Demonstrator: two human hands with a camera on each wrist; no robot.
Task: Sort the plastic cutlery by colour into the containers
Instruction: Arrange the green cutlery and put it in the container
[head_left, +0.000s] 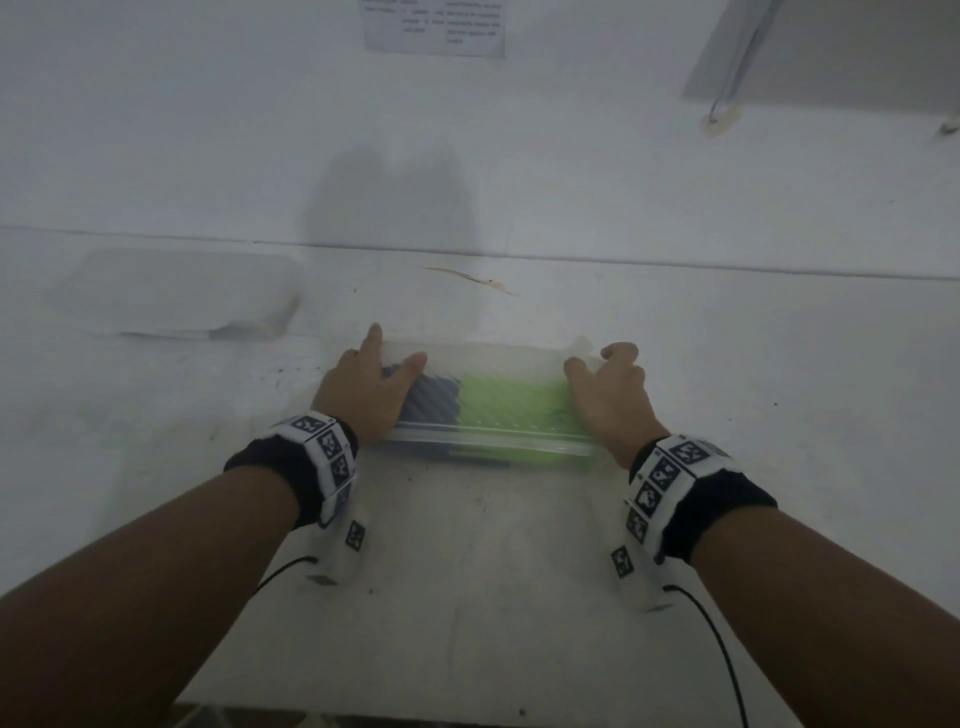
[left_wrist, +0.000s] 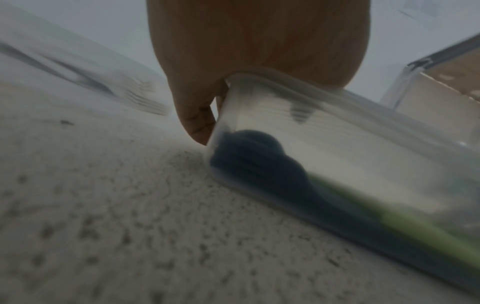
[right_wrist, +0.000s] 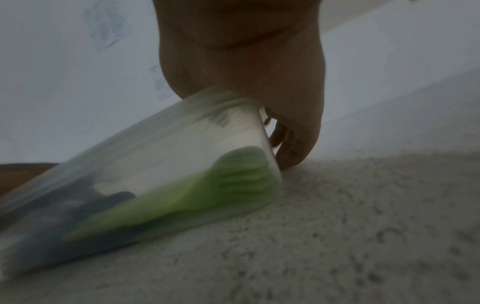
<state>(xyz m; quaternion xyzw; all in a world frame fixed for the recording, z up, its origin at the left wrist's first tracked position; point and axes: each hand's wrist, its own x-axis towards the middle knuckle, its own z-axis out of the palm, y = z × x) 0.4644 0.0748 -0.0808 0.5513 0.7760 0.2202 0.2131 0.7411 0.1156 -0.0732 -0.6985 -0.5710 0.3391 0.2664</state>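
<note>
No legible text: printed lines on the wall sheet (head_left: 434, 25) blurred, wristband markers (head_left: 328, 446) wordless.

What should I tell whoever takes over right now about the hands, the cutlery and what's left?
Left hand: grips the left end of the clear rectangular plastic container, thumb over the rim.
Right hand: grips its right end the same way.
Container: on the white table, holding the dark blue plastic cutlery on the left and green plastic cutlery on the right, still mixed in one box.
Second clear plastic container: far left; contents not discernible.
Done: no sorting visible.
Left: split the colours into separate containers.
</note>
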